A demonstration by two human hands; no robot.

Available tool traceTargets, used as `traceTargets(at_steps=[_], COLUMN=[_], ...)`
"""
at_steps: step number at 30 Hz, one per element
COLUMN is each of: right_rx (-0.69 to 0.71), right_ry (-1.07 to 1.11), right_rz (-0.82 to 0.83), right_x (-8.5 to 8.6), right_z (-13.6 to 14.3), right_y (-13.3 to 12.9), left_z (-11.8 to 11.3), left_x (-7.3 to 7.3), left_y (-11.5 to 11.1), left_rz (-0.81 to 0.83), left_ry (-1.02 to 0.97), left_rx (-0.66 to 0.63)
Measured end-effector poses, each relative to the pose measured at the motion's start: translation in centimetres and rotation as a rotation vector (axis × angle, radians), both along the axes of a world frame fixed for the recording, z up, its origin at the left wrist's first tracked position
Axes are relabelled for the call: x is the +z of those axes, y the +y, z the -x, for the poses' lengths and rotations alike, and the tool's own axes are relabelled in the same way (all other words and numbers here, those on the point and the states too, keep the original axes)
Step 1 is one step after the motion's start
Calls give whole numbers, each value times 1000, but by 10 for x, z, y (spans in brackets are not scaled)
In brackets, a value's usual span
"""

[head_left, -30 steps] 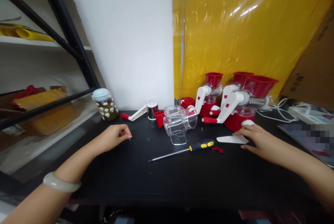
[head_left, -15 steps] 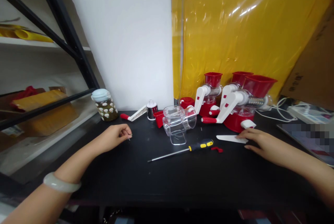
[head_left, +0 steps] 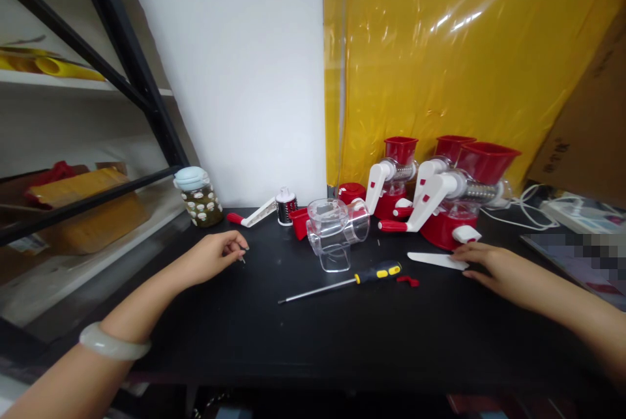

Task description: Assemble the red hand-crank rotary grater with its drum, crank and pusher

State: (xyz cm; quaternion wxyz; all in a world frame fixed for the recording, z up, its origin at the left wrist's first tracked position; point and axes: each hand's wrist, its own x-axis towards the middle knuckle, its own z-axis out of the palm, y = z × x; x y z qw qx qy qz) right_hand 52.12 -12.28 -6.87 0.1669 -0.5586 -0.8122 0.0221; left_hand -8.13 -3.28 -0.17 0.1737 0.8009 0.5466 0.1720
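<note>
My left hand (head_left: 220, 255) is over the left part of the black table, its fingertips pinched on a small thin metal piece, apparently a screw (head_left: 243, 260). On the right, my right hand (head_left: 482, 261) has its fingers and thumb closed at the right end of a flat white plastic strip (head_left: 435, 260), which looks like a crank handle cover. Left of the strip lie a small red plastic clip (head_left: 407, 281) and a screwdriver (head_left: 342, 282) with a black and yellow grip. Behind the screwdriver stands a clear plastic grater body (head_left: 334, 230).
Along the back are a jar (head_left: 198, 197) with a light blue lid, a white crank with red knob (head_left: 252, 216), a grater drum (head_left: 286, 206), a red hopper (head_left: 299, 222) and assembled red rotary graters (head_left: 447, 227). A tablet-like device (head_left: 567, 262) and white cables (head_left: 525, 207) lie right.
My right hand and the white strip show a very slight shift right, along with the whole view. My left hand keeps its pinch in nearly the same place.
</note>
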Motion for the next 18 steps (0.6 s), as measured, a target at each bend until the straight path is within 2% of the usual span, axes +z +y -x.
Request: traceTargets(at_steps=[7,11,14,18], right_rx=[-42,-49,-82,-126], right_ry=[-42,-38,-57,-139], right_rz=[-24,-22,-56,-174], right_x=[-8,-6,5,36], right_z=[-12,-12,1,42], right_y=[3,1,-6,-22], left_z=[1,0,-2,-3], left_x=[0,2,3,4], left_y=[1,-1,-2,-4], left_rz=[14,14,17,18], left_ry=[-13,-22,-38,-38], left_rx=[-18,-19,-22,-16])
